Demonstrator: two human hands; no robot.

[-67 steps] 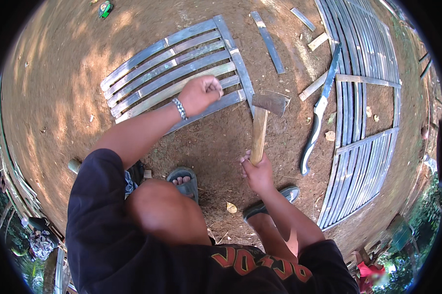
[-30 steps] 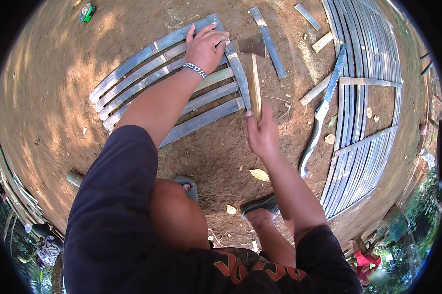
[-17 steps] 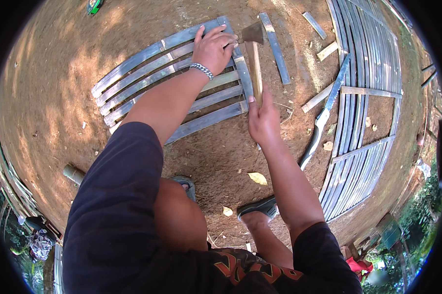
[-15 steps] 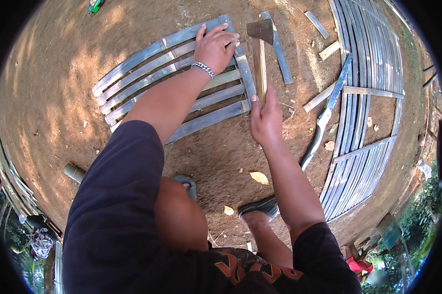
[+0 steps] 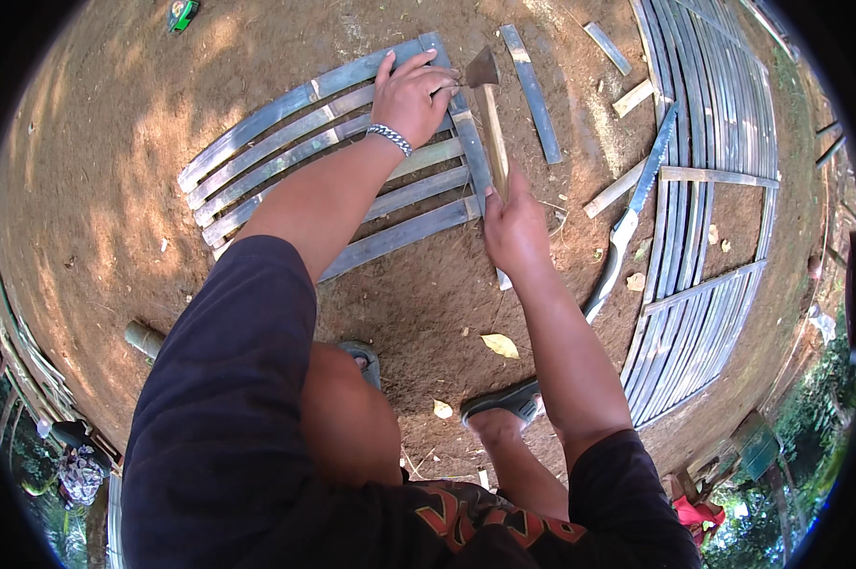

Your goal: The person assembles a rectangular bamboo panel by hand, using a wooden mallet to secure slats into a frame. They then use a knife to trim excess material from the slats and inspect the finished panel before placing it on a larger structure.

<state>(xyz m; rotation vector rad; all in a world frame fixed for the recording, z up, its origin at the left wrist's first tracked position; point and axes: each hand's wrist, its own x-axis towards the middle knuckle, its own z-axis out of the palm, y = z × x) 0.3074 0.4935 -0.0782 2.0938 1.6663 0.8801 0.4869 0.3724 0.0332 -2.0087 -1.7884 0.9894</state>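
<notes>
Person crouches on bare dirt ground (image 5: 115, 171), both forearms reaching forward from the lower edge; left hand (image 5: 411, 95), with a metal bracelet (image 5: 390, 139) at the wrist, lies palm down with fingers spread on the far right end of a slatted panel (image 5: 324, 161) of grey split strips, pressing where the long strips meet a cross strip (image 5: 466, 133); right hand (image 5: 513, 228) is closed around the lower part of a wooden handle, holding a hammer (image 5: 490, 114) upright in the picture, its dark metal head at the far end just beside the left fingertips and over the cross strip; whether the head touches the strip cannot be told; panel lies flat on the ground, its long strips running from the left toward the hammer, roughly parallel with gaps between them; a loose grey strip (image 5: 530, 90) lies just right of the hammer head, apart from the panel; a long knife (image 5: 627, 218) with a pale handle lies on the ground to the right of the right hand, near a larger slatted panel (image 5: 722, 190) that curves along the right rim; sandalled foot (image 5: 504, 403) sits below the right forearm; a dry yellow leaf (image 5: 500, 344) lies between foot and hand.
</notes>
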